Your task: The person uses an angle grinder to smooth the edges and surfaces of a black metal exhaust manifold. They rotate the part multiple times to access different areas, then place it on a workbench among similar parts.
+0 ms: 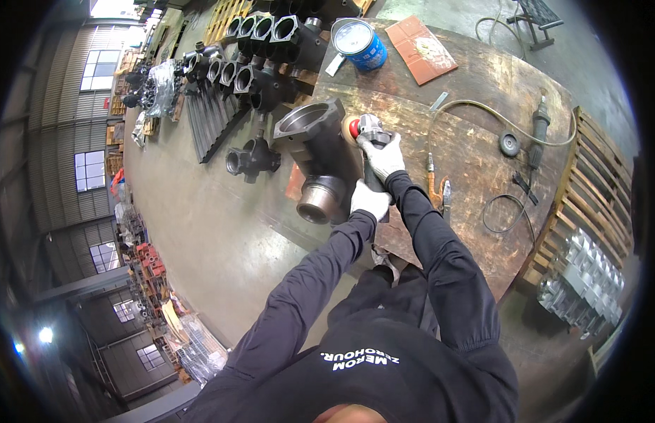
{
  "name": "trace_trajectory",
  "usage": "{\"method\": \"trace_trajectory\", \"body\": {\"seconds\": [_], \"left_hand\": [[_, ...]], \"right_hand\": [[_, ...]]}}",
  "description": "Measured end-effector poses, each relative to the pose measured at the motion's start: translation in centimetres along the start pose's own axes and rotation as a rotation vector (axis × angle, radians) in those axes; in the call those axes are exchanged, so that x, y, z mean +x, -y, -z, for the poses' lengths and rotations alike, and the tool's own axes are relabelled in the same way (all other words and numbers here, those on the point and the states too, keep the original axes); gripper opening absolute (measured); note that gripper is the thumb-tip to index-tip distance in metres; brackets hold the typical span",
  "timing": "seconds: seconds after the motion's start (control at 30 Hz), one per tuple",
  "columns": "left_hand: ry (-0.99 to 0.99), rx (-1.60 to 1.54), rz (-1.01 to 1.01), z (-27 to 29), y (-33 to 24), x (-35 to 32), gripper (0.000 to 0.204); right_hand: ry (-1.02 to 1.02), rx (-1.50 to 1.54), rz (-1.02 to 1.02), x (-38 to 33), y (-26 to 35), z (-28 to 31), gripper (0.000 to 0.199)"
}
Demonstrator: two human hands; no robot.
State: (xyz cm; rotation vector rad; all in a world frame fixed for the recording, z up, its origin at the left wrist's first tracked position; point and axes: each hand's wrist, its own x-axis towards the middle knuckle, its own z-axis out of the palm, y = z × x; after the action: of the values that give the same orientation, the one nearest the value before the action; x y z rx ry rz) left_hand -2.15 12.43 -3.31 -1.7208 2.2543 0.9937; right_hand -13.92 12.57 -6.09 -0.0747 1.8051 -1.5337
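Currently, a dark, glossy pipe casting [334, 151] w/ wide flanged mouth & bare-metal collar is set nr L edge of worn bench [479, 151]. Angle grinder [373, 128] is gripped by both gloved hands, R hand [385, 156] nr head, L hand [370, 200] lower; red disc is held at casting's side, contact unclear. Room is given to R, crossed by hose [468, 101].

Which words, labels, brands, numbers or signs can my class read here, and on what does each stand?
Dark shirt: white lettering in two lines, legible, but not copied out here.
Blue tin: any print too small to read.
Power tool: any markings too small to read.
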Motion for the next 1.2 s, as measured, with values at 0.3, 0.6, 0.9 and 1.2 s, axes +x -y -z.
{"method": "trace_trajectory", "body": {"seconds": [0.3, 0.6, 0.9, 1.2], "left_hand": [[0.145, -0.111, 0.068, -1.0, 0.9, 0.7, 0.069], [0.061, -0.078, -0.001, -0.1, 0.7, 0.4, 0.045], [0.106, -0.123, 0.015, -0.6, 2.3, -0.6, 0.069], [0.365, 0.104, 0.084, -5.2, 9.0, -7.7, 0.080]], "right_hand": [[-0.023, -0.027, -0.084, -0.1, -1.3, 0.4, 0.113], [-0.001, -0.001, 0.022, -0.5, -0.1, 0.2, 0.103], [-0.026, -0.083, -0.005, -1.7, -2.0, 0.2, 0.107], [-0.274, -0.073, -0.236, -9.8, -13.4, 2.7, 0.102]]}}
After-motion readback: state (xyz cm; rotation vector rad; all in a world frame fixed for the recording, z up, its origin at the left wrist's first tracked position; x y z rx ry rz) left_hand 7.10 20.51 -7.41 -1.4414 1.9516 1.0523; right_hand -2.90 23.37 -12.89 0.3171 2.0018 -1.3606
